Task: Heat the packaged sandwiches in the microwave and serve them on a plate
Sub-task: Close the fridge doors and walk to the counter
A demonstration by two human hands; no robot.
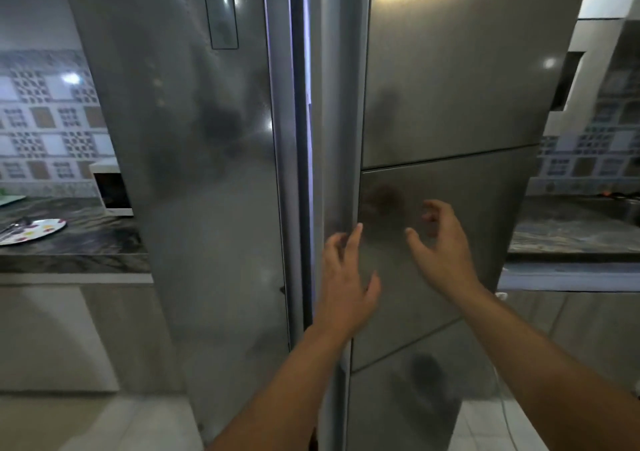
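Both bare forearms reach forward toward a tall steel refrigerator [450, 104]. The left hand [346, 277] is spread wide and holds nothing, its fingertips at the inner edge of the right-hand door [433, 208], beside the lit gap between the two doors. Just right of it, the right hand [440, 243] is also empty, fingers loosely curled and apart, close in front of the same door panel; whether it touches the steel cannot be told. Well off to the left of the left hand, beyond the left-hand door [207, 173], a dark marbled tabletop [86, 239] carries a white flower-patterned plate [34, 231] with cutlery on it, and behind the plate stands a white microwave [110, 187], partly hidden by the refrigerator. No packaged sandwiches show.
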